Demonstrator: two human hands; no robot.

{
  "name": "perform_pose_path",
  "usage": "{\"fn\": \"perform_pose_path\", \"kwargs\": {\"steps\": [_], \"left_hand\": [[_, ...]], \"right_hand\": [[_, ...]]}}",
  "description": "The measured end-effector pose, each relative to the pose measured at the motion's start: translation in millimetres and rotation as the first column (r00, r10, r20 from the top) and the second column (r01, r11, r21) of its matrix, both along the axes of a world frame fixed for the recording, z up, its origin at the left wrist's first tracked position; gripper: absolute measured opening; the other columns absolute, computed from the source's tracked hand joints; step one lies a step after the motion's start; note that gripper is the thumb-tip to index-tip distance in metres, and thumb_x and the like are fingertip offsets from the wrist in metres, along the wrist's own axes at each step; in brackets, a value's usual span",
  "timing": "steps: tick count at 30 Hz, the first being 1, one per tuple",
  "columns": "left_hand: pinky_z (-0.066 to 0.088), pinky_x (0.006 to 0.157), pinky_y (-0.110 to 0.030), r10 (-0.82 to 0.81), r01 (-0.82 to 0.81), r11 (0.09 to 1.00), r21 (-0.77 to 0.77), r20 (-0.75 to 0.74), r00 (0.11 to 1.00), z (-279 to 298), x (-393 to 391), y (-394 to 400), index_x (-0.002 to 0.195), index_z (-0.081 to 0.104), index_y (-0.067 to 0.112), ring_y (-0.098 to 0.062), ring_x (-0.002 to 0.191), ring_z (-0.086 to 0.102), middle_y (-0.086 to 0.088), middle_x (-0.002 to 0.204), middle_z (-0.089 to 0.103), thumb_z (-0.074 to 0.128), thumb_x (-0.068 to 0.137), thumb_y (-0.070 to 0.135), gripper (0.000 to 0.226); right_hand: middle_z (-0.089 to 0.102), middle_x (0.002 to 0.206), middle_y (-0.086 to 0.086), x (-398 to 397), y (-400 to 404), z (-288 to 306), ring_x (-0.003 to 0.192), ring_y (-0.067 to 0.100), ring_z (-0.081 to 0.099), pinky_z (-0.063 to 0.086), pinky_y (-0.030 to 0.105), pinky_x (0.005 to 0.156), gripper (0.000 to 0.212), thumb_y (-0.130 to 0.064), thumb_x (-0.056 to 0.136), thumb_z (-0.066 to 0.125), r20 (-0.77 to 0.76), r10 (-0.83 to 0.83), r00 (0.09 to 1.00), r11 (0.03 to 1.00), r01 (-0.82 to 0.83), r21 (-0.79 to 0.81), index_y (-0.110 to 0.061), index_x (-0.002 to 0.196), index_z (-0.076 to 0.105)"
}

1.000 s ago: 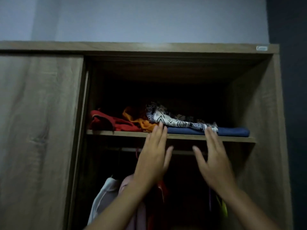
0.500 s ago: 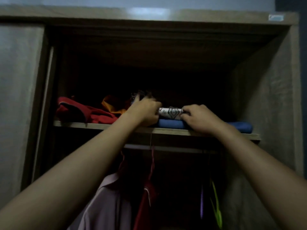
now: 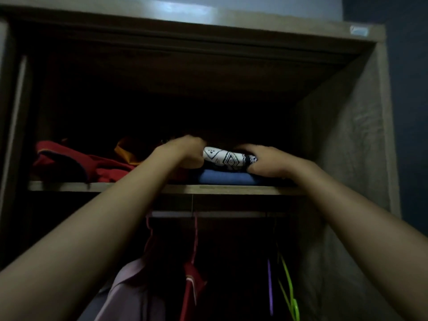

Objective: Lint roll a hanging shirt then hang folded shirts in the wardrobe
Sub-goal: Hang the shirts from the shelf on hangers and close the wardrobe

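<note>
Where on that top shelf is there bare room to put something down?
Only the shelf front lip shows bare. Red clothes fill the left, the blue shirt and patterned shirt the middle. The right end is hidden behind the right hand.

Dim room: pale wall (image 3: 266,5) above, dark blue wall (image 3: 407,112) at rt

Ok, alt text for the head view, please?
Both hands, left and right, grip a folded black-and-white patterned shirt lying atop a folded blue shirt on a wooden wardrobe shelf. Clothes hang dimly below.
</note>
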State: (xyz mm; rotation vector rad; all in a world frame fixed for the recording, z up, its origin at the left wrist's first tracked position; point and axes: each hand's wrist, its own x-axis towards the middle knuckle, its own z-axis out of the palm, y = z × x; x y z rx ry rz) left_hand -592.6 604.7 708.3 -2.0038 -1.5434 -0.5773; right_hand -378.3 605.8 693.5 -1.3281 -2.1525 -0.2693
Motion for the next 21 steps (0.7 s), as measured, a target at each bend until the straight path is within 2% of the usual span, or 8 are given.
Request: {"fn": "perform_pose_path", "kwargs": {"steps": [3,6,8,11,14,17,19,21], "left_hand": [[0.05,0.078,-0.036,0.057,-0.057,0.998,0.036,-0.016,0.998,-0.5,8.1,2.6,0.109,0.063,0.016,-0.029,0.097,0.064,-0.011,0.11,0.065,0.056,0.085,0.016,0.025],[0.048,0.077,-0.036,0.056,-0.054,0.995,0.089,-0.029,0.998,-2.7,19.6,4.2,0.112,0.06,0.011,-0.032,0.102,0.063,-0.014,0.114,0.062,0.052,0.087,0.013,0.026],[0.048,0.081,-0.038,0.032,-0.028,0.995,0.095,-0.033,0.999,-3.9,28.3,8.9,0.116,0.058,0.009,-0.033,0.106,0.061,-0.016,0.118,0.061,0.05,0.09,0.011,0.027],[0.044,0.096,-0.039,-0.036,0.037,0.998,0.048,-0.012,0.999,-8.3,49.4,18.3,0.13,0.049,0.009,-0.031,0.118,0.054,-0.016,0.132,0.053,0.045,0.096,0.01,0.034],[0.039,0.101,-0.035,-0.12,0.118,0.992,-0.045,-0.041,0.992,-13.2,73.7,24.0,0.138,0.042,0.01,-0.029,0.125,0.049,-0.015,0.14,0.047,0.042,0.099,0.008,0.04],[0.042,0.094,-0.033,-0.154,0.144,0.984,-0.103,-0.098,0.983,-11.9,80.5,22.8,0.129,0.052,0.011,-0.029,0.118,0.055,-0.014,0.132,0.056,0.047,0.096,0.007,0.034],[0.042,0.087,-0.033,-0.162,0.136,0.976,-0.167,-0.149,0.976,-9.7,76.0,14.3,0.126,0.055,0.015,-0.029,0.114,0.057,-0.012,0.127,0.059,0.048,0.093,0.007,0.035],[0.042,0.082,-0.034,-0.173,0.13,0.958,-0.255,-0.154,0.973,-8.1,70.6,4.4,0.123,0.056,0.02,-0.028,0.108,0.059,-0.008,0.121,0.061,0.047,0.09,0.007,0.037]], "right_hand": [[0.064,0.101,-0.006,1.5,1.7,7.9,0.083,0.012,0.061,0.046,0.026,0.066,0.045,-0.015,0.083,0.058,0.109,-0.041,0.993,0.997,0.047,-0.054,-0.033,0.124,0.056],[0.066,0.096,0.002,3.6,6.0,14.7,0.073,0.012,0.058,0.045,0.025,0.06,0.028,-0.007,0.087,0.049,0.201,-0.137,0.97,0.99,0.141,-0.007,-0.022,0.105,0.064],[0.065,0.107,0.009,4.7,12.0,15.2,0.083,0.018,0.059,0.046,0.027,0.067,0.025,-0.006,0.091,0.049,0.202,-0.218,0.955,0.976,0.211,0.058,-0.015,0.109,0.062],[0.055,0.128,0.014,16.6,20.9,17.8,0.11,0.028,0.057,0.046,0.034,0.092,0.034,-0.011,0.097,0.046,0.192,-0.345,0.919,0.933,0.314,0.175,-0.01,0.131,0.052],[0.053,0.131,0.016,38.2,23.8,17.1,0.114,0.029,0.056,0.045,0.036,0.096,0.033,-0.012,0.1,0.041,0.197,-0.446,0.873,0.888,0.405,0.218,-0.009,0.131,0.05],[0.059,0.123,0.019,57.6,20.6,5.7,0.11,0.032,0.059,0.046,0.037,0.091,0.027,-0.009,0.098,0.044,0.223,-0.485,0.846,0.872,0.446,0.202,-0.007,0.122,0.057],[0.063,0.113,0.017,64.3,13.4,-2.2,0.103,0.033,0.062,0.045,0.033,0.08,0.025,-0.006,0.094,0.047,0.206,-0.452,0.868,0.891,0.425,0.161,-0.01,0.113,0.063],[0.065,0.099,0.011,65.9,3.7,-3.2,0.09,0.028,0.063,0.041,0.027,0.069,0.029,-0.003,0.09,0.046,0.187,-0.392,0.901,0.92,0.389,0.056,-0.016,0.105,0.067]]}}
